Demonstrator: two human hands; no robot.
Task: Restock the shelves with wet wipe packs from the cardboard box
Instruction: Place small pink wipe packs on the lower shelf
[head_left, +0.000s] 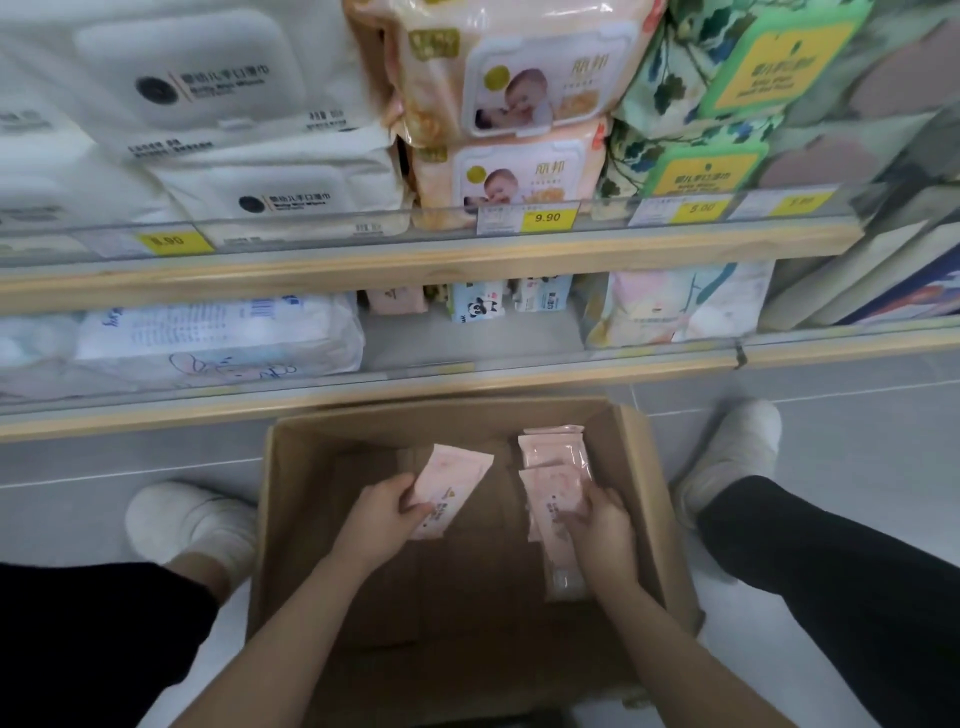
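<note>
Head view, looking down at an open cardboard box (291, 519) on the tiled floor (104, 457), set against wooden store shelves. At the left edge of the upper shelf (363, 265) sit white wipe packs (208, 88), then peach baby-print packs (519, 67), then green floral packs (727, 78). Inside the box, the left hand (382, 512) pinches a pink wet wipe pack (452, 483), thumb on top, near the box's middle. The right hand (602, 535) curls its fingers around a second pink pack (550, 499) by the box's right wall, with more pink packs (553, 447) just beyond it. White shoes (187, 519) flank the box.
</note>
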